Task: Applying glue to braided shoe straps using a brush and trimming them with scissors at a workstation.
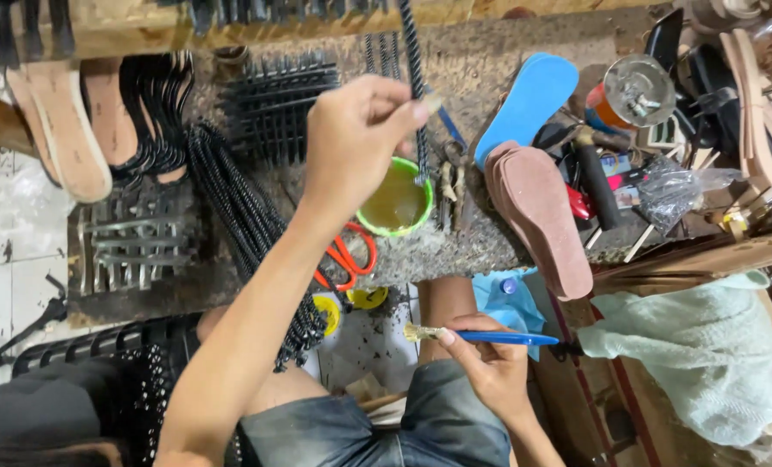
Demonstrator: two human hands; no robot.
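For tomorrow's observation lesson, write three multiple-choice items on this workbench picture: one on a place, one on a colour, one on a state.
1. Where are the scissors?
A. on the bench edge, left of the cup
B. on the blue sole
C. in the right hand

2. What colour is the cup's rim?
A. red
B. green
C. white

3. How is the left hand occupied?
A. lying flat on the bench
B. pinching a black strap above the cup
C. gripping the hammer

Answers:
1. A: the orange handles lie at the bench edge, just left of the cup.
2. B: a bright green ring encloses the yellowish liquid.
3. B: the fingers close on the strap hanging over the cup, while the right hand holds a blue-handled brush.
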